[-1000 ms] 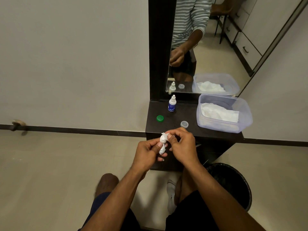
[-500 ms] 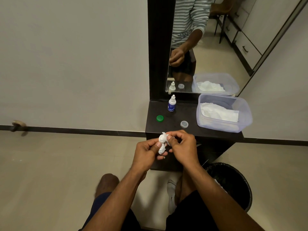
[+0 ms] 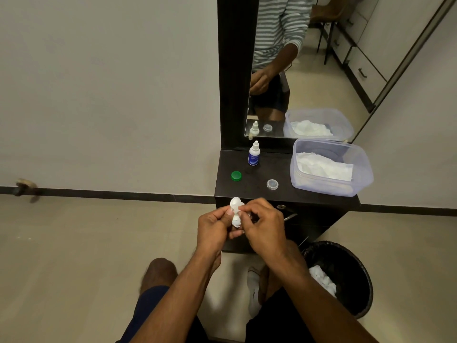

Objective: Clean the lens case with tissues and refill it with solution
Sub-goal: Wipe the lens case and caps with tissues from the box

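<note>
Right now both hands meet just in front of the dark worktop [image 3: 249, 191]: the left hand [image 3: 214, 230] pinches the white lens case [image 3: 236, 212], the right hand [image 3: 265, 227] pinches its side, perhaps with tissue. Behind them lie a green cap [image 3: 236, 176], a clear cap [image 3: 272, 184], the solution bottle [image 3: 254, 154] and a tub of tissues [image 3: 331, 167].

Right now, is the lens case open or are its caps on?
Open. The green cap and the clear cap lie on the dark shelf, apart from the white lens case held in both hands.
</note>
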